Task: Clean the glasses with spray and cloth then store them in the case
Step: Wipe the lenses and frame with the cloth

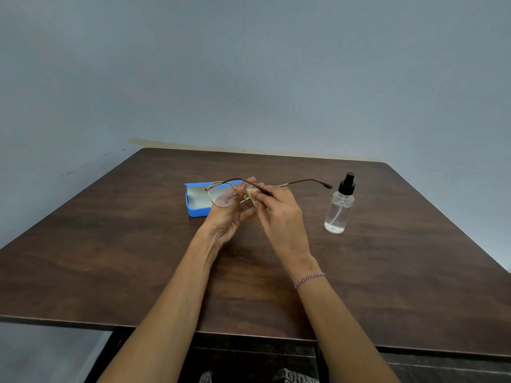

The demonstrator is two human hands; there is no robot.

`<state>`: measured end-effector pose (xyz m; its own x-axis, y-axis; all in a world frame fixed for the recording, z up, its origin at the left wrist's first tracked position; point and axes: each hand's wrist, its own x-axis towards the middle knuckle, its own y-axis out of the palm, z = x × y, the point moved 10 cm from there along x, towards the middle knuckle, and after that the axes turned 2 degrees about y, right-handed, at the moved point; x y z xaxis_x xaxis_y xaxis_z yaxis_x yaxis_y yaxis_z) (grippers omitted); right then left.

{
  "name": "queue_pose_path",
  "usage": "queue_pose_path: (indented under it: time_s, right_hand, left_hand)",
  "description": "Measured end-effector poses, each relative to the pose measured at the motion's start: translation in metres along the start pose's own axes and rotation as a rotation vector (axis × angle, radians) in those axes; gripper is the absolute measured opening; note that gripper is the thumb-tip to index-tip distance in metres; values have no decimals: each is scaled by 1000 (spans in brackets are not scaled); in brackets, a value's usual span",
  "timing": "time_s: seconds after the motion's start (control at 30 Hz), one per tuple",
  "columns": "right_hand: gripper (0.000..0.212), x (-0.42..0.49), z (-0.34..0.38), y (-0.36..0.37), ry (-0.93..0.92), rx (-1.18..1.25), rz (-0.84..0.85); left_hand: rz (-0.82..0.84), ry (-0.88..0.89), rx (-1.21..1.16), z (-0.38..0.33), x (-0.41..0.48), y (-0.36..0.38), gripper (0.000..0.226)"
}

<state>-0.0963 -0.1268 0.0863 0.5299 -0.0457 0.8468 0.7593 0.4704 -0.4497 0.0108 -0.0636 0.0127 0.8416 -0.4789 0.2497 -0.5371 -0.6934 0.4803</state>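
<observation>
We hold the glasses [221, 194] up above the counter [138, 258], just in front of the open blue case [195, 208], with the temples unfolded. Our left grip [226, 217] has its fingers curled round the frame at the left-hand lens. Our right grip [279, 214] pinches the folded cloth [251, 195] against the other lens.

The spray [338, 208] stands upright to the right, well apart from both hands and capped. We judge the spraying step finished and the wiping under way, though we cannot tell whether the lenses are wet or already clean.

The lens by the left grip may need wiping too. After that we must put down the cloth, fold the temples and lay the glasses in the case, which holds nothing that we can see.
</observation>
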Motion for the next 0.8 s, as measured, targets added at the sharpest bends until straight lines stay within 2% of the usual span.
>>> queue_pose_path:
  time_s: [0.17,0.23,0.3,0.43,0.57,0.7,0.8]
  right_hand:
    - [20,1,-3,-11,60,62,-78]
    - [20,2,0,-13,34,77,-76]
    - [22,1,5,-12,8,72,-62]
    - [15,2,4,-8,12,107,-26]
    - [17,1,1,-7,4,75,-37]
    - [24,0,1,-10,-17,69,-77]
    - [22,-1,3,-5,-42,61,-42]
  left_hand:
    - [61,-25,61,2,-5,15,82]
    - [60,-20,60,1,-6,16,77]
    - [49,-19,44,1,-6,13,71]
    - [-27,7,21,-1,-1,-2,81]
    - [-3,7,24,-2,-1,1,62]
    - [11,-41,32,4,-3,8,76]
    - [6,-9,19,1,-3,6,72]
